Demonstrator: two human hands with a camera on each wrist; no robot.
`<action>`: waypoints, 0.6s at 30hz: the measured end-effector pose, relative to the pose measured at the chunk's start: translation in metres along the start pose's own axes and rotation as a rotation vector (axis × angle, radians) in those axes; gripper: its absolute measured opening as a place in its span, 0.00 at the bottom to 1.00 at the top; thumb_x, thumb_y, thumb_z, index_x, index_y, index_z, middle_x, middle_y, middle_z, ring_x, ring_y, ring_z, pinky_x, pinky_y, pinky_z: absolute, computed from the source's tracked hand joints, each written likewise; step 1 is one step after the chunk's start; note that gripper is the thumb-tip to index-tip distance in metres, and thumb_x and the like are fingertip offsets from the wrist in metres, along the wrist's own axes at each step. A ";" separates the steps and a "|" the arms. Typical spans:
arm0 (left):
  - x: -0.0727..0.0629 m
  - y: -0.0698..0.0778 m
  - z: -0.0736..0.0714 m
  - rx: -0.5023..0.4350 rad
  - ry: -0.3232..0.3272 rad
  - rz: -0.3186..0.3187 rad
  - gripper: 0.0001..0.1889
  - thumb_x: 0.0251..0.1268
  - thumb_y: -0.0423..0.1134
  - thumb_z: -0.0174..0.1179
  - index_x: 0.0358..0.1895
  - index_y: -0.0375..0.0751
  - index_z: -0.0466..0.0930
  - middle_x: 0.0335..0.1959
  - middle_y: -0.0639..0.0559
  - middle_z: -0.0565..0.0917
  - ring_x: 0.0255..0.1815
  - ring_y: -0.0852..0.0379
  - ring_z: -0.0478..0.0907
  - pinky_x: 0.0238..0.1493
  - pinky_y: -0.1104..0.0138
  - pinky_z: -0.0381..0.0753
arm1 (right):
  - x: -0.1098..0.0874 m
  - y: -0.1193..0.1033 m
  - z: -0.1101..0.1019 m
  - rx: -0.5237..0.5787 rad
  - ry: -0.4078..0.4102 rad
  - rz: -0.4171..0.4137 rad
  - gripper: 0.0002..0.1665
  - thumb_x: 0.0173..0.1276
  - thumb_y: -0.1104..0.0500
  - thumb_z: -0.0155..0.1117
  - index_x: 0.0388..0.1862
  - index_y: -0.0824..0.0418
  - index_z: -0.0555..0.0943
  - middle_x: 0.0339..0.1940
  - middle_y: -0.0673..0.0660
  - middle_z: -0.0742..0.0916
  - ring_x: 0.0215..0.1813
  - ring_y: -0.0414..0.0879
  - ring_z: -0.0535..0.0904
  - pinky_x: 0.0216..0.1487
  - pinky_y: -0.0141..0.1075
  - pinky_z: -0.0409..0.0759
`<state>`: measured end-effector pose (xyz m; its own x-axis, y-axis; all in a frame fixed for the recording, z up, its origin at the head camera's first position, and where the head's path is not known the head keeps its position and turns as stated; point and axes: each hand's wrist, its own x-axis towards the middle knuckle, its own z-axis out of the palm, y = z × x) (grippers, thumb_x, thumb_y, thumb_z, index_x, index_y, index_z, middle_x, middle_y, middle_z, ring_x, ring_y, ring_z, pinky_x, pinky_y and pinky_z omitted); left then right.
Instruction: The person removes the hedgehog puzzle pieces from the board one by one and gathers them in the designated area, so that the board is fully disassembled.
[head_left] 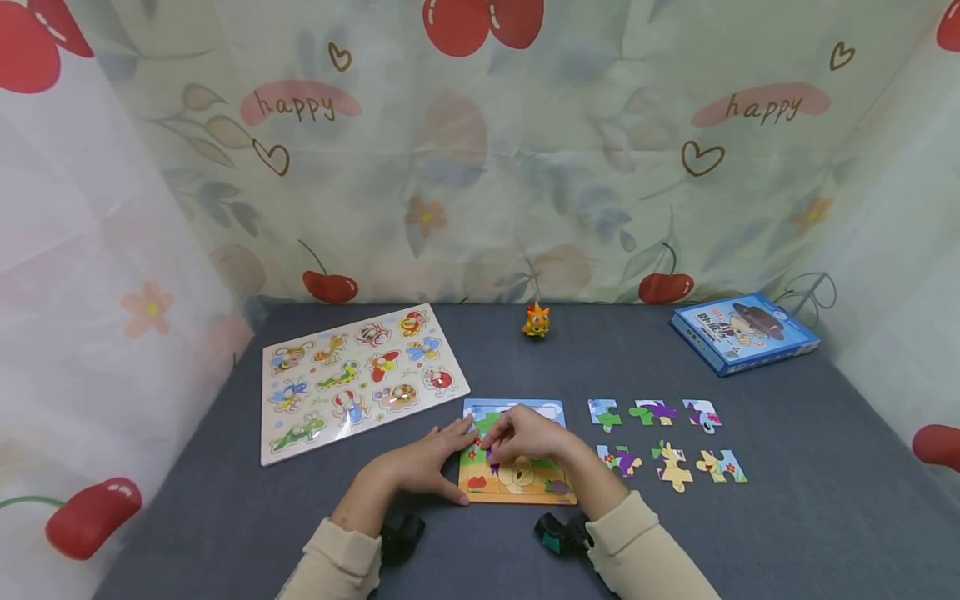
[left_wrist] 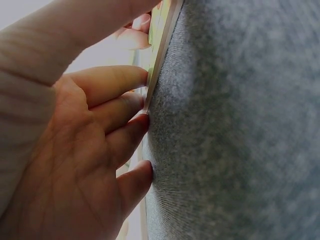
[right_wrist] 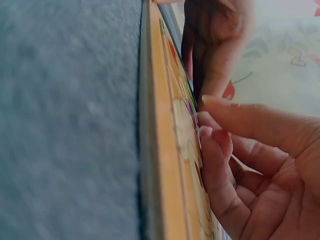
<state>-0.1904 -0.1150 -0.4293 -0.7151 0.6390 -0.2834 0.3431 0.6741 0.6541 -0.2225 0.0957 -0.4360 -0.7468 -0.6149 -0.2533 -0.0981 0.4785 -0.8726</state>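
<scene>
A jigsaw puzzle board (head_left: 517,497) with an orange lower border lies before me, partly filled with a cartoon picture. My left hand (head_left: 423,460) spreads along its left side, thumb at the near corner and fingertips at the edge; the left wrist view shows those fingers (left_wrist: 122,77) stretched against the rim. Over the board, my right hand (head_left: 528,435) has its fingers bent and pinches a puzzle piece with purple (head_left: 492,458) on it, low against the picture. In the right wrist view, thumb and fingertips of the right hand (right_wrist: 250,150) meet close to the board's surface; they hide much of the piece.
Several loose puzzle pieces (head_left: 672,467) lie in two rows right of the board. A large insect peg puzzle (head_left: 360,375) sits at the left. Farther back are a small orange toy figure (head_left: 536,321) and a blue box (head_left: 742,332). Curtains enclose the dark table.
</scene>
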 end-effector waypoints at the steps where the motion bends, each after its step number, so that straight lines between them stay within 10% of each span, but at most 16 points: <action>1: 0.000 0.000 0.000 -0.001 0.001 0.001 0.46 0.51 0.46 0.69 0.72 0.40 0.55 0.76 0.45 0.46 0.77 0.46 0.39 0.73 0.47 0.40 | 0.000 0.000 0.001 -0.008 0.005 -0.001 0.09 0.55 0.69 0.67 0.36 0.71 0.83 0.25 0.56 0.84 0.25 0.37 0.74 0.29 0.28 0.73; 18: 0.000 -0.003 0.001 -0.003 0.002 0.008 0.46 0.50 0.46 0.69 0.72 0.40 0.55 0.76 0.46 0.46 0.77 0.47 0.39 0.74 0.48 0.39 | 0.001 -0.005 0.005 -0.043 0.020 0.025 0.06 0.56 0.71 0.65 0.34 0.70 0.80 0.22 0.52 0.79 0.24 0.39 0.70 0.25 0.28 0.69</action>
<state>-0.1906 -0.1166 -0.4313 -0.7139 0.6432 -0.2768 0.3469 0.6683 0.6580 -0.2199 0.0894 -0.4343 -0.7623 -0.5901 -0.2657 -0.1073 0.5201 -0.8473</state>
